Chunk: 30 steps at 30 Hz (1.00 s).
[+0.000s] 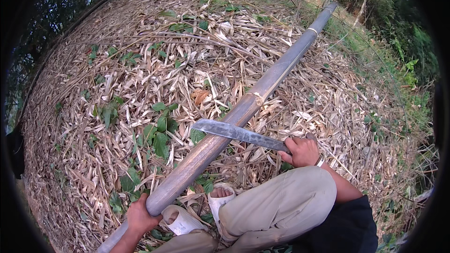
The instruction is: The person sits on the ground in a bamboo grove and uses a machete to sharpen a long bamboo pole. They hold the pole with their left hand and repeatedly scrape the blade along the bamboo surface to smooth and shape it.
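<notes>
A long grey-brown bamboo pole [187, 168] runs slantwise from the lower left to the far upper right, with pale rings at its joints. My left hand [139, 215] is wrapped round its near end; part of the pole passes behind that hand toward the lower edge. My right hand [302, 152] grips the handle of a machete [239, 133]. Its dark, worn blade lies across the pole's upper side, with the tip pointing left. Most of the handle is hidden inside my fingers.
Dry bamboo leaves [140, 89] and thin stalks cover the ground, with green leafy plants [160, 133] among them. My feet in white slippers [180, 220] stand beside the pole, under my bent knee [290, 197]. Green brush [417, 61] grows at the far right.
</notes>
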Tool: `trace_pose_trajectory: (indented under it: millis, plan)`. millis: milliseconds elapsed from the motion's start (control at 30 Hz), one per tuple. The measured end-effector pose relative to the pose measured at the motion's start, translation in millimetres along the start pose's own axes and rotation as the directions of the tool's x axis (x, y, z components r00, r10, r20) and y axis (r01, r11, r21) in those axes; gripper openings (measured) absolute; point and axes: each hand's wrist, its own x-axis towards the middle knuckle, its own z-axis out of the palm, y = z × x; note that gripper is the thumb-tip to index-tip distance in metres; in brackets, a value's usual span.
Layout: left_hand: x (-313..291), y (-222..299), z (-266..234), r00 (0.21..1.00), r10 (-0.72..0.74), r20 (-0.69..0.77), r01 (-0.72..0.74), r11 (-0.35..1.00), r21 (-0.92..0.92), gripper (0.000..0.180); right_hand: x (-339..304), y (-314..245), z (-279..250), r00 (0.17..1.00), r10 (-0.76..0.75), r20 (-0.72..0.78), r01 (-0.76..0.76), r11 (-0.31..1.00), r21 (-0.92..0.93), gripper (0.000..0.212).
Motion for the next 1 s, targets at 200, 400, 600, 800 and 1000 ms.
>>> trace_pose_trajectory:
  millis: [200,400,600,800,1000]
  plan:
    - [-12,-19,57,0.944,0.156,-0.289,-0.098,0.973,0.207,0.066,36,42,-11,0.903,0.429,-0.038,-0.422,0.899,0.115,0.039]
    - [-17,-9,62,0.915,0.158,-0.372,-0.130,0.986,0.100,0.065,-15,-5,12,0.970,-0.123,0.210,0.141,0.988,-0.070,0.037]
    - [-15,-11,50,0.920,0.265,-0.287,-0.259,0.964,0.061,0.070,2,37,28,0.863,0.505,0.010,-0.499,0.849,0.173,0.037]
    - [-2,-4,-13,0.977,0.112,0.181,-0.070,0.972,-0.224,0.071,-15,-6,-6,0.981,-0.095,0.168,0.112,0.989,-0.099,0.038]
    - [68,-13,-39,0.746,0.157,0.647,-0.033,0.979,-0.199,0.091,33,43,-23,0.897,0.441,0.021,-0.440,0.890,0.116,0.036]
